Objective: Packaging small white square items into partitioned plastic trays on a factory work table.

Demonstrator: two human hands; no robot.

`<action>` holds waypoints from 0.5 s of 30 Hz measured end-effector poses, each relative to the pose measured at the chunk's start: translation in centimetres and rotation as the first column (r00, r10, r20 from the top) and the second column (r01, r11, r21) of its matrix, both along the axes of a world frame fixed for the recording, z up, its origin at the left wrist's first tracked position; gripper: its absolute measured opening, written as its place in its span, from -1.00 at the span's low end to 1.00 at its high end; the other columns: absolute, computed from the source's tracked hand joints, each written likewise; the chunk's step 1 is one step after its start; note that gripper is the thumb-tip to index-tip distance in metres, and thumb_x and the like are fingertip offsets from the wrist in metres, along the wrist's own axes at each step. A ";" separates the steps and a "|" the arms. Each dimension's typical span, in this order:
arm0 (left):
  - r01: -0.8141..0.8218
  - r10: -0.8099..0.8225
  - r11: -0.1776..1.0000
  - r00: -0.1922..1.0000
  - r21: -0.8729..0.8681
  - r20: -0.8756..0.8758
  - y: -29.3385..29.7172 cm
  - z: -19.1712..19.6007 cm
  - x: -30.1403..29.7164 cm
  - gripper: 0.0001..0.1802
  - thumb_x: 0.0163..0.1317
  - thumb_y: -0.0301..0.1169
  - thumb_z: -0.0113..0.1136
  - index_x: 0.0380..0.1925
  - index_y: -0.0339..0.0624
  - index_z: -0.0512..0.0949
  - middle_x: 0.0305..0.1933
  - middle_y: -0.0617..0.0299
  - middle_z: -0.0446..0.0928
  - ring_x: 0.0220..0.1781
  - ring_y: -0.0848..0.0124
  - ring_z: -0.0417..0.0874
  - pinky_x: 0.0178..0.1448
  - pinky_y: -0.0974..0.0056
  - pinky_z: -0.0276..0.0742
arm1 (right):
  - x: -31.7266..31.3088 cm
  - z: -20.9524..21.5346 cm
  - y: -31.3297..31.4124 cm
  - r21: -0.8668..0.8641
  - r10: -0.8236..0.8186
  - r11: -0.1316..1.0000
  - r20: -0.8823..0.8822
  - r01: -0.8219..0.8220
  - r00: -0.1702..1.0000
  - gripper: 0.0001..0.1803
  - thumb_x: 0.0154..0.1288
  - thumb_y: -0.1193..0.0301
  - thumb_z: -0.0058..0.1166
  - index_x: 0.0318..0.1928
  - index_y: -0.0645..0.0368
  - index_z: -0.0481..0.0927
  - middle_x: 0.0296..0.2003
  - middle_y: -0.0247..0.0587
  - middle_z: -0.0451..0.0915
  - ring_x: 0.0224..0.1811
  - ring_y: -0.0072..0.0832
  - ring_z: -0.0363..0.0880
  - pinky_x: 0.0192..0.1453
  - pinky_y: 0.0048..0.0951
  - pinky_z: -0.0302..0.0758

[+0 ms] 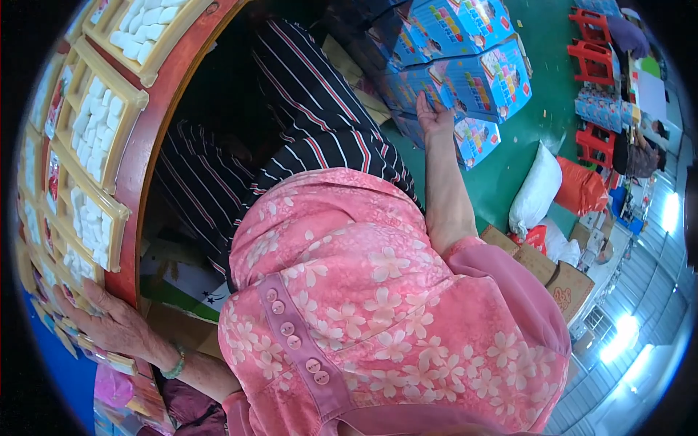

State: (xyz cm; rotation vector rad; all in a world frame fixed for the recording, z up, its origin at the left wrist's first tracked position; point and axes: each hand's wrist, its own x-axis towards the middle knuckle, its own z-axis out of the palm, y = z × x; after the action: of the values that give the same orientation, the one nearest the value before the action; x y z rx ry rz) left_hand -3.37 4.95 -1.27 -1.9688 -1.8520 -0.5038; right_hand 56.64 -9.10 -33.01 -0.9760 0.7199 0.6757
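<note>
My left hand (116, 327) is at the table's edge, fingers apart, beside the lowest of the cream plastic trays (110, 236). Small white rounded pieces (91, 218) fill compartments in these trays. I see nothing held in that hand, though its fingertips blend into the crowded trays. On the other side, my right hand (436, 120) reaches out to a stack of blue printed cartons (494, 76). Its fingers are stretched out against the side of the cartons, with the palm partly showing. No grip around a carton is visible.
The red table edge (134, 167) curves along my left side. On the green floor (502, 189) lie a white sack (536, 192) and an orange-red bag (582, 185). Brown cardboard boxes (542, 265) stand close by my right. Red stools (592, 62) and other people are farther off.
</note>
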 end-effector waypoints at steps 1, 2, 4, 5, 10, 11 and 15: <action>0.006 -0.006 1.000 1.000 0.007 0.005 0.0 0.0 -0.1 -0.41 0.48 0.00 0.05 0.27 -0.23 0.45 0.22 -0.06 0.56 0.16 0.06 0.62 0.11 0.12 0.60 | 0.0 0.7 0.2 -0.016 0.030 0.999 -0.001 -0.030 1.000 -0.62 0.52 0.44 -0.30 0.20 0.42 0.36 0.27 0.31 0.39 0.26 0.12 0.50 0.29 0.09 0.53; 0.011 -0.012 1.000 1.000 0.014 0.012 0.1 -0.1 -0.1 -0.41 0.48 0.01 0.06 0.27 -0.23 0.45 0.21 -0.05 0.55 0.16 0.07 0.63 0.10 0.12 0.60 | 0.2 1.0 0.1 -0.031 0.059 0.998 -0.001 -0.059 0.998 -0.63 0.53 0.43 -0.29 0.19 0.41 0.37 0.23 0.31 0.44 0.23 0.09 0.54 0.27 0.06 0.56; 0.031 -0.031 0.999 0.999 0.017 0.023 0.3 -0.2 -0.4 -0.41 0.47 0.01 0.07 0.26 -0.22 0.45 0.20 -0.04 0.57 0.14 0.08 0.64 0.09 0.12 0.61 | 1.3 1.7 -1.0 0.017 0.122 0.992 -0.015 -0.121 0.992 -0.65 0.53 0.43 -0.26 0.17 0.40 0.38 0.19 0.30 0.49 0.20 0.07 0.57 0.24 0.02 0.58; 0.046 -0.046 0.999 0.998 0.025 0.032 0.5 -0.3 -0.5 -0.42 0.46 0.01 0.08 0.25 -0.21 0.46 0.18 -0.03 0.58 0.12 0.08 0.64 0.07 0.13 0.62 | 1.8 1.9 -1.7 0.072 0.189 0.980 -0.027 -0.187 0.982 -0.67 0.53 0.43 -0.22 0.15 0.38 0.39 0.15 0.29 0.53 0.17 0.05 0.59 0.20 -0.02 0.61; 0.048 -0.047 0.998 0.999 0.028 -0.016 0.3 -0.3 -1.3 -0.44 0.46 0.02 0.09 0.23 -0.16 0.49 0.14 0.00 0.61 0.07 0.12 0.68 0.02 0.14 0.64 | -0.9 8.9 -1.5 -0.261 0.437 0.883 0.156 -0.390 0.886 -0.71 0.51 0.41 -0.07 0.10 0.35 0.40 0.04 0.25 0.60 0.05 -0.01 0.66 0.03 -0.13 0.67; 0.051 -0.050 0.998 0.998 0.038 -0.036 0.3 -0.3 -1.3 -0.45 0.45 0.02 0.09 0.23 -0.14 0.50 0.13 0.02 0.62 0.06 0.13 0.68 0.01 0.15 0.64 | -0.5 9.5 -1.8 -0.257 0.513 0.849 0.182 -0.463 0.839 -0.74 0.50 0.40 -0.03 0.05 0.31 0.42 -0.02 0.23 0.62 0.02 -0.04 0.67 -0.04 -0.15 0.68; 0.071 -0.068 0.996 0.996 0.057 -0.052 0.6 -0.2 -1.1 -0.46 0.45 0.03 0.09 0.22 -0.12 0.51 0.15 0.04 0.62 0.08 0.16 0.68 0.00 0.15 0.65 | 1.3 11.8 -2.5 -0.311 0.607 0.788 0.242 -0.532 0.757 -0.64 0.47 0.34 0.08 0.11 0.36 0.48 0.04 0.14 0.64 0.03 -0.17 0.69 0.04 -0.29 0.67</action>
State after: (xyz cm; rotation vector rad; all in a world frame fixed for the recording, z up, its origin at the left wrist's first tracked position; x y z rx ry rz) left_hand -4.44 5.53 -1.50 -1.9940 -1.7242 -0.5190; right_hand 57.89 -11.59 -21.22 -1.5101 0.1777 0.9472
